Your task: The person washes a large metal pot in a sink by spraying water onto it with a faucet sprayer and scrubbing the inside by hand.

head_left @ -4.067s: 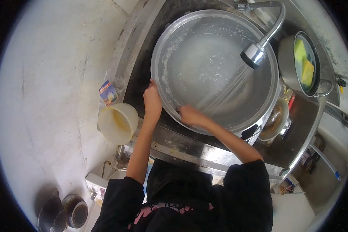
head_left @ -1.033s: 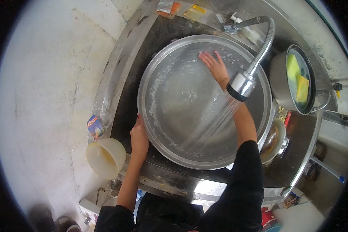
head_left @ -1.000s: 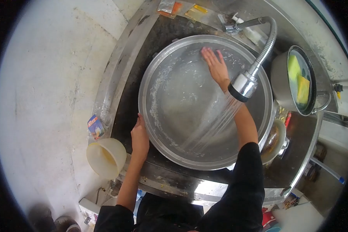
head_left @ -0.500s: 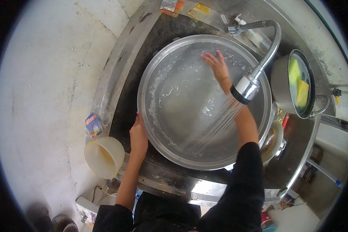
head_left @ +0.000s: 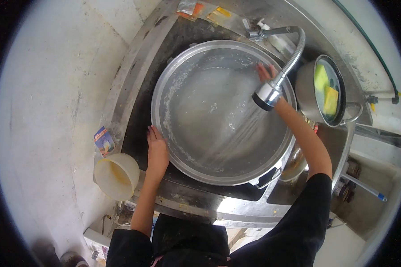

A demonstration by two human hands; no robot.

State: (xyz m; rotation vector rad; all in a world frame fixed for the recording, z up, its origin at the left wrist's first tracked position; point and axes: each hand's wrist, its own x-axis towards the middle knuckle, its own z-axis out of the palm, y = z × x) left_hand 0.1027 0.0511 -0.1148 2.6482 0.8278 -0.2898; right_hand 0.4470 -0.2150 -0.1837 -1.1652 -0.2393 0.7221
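A large round metal basin [head_left: 160,80] with cloudy water inside sits in the sink. Water sprays into it from a chrome faucet head [head_left: 267,94] on a flexible neck. My left hand [head_left: 157,150] rests against the basin's left outer rim, its fingers apart and nothing in them. Partly hidden behind the faucet head, my right hand [head_left: 267,72] is over the upper right inside of the basin, its visible fingers spread and holding nothing.
Right of the basin stands a pot [head_left: 308,91] with yellow-green sponges [head_left: 330,100] in it. A whitish tub [head_left: 117,177] and a blue packet [head_left: 104,140] are at the left edge. Sachets [head_left: 189,9] and a pump bottle [head_left: 280,44] line the back ledge.
My right hand has moved right, from over the upper middle of the basin to behind the faucet head. The view has shifted a little, and the basin's lower right handle now shows.
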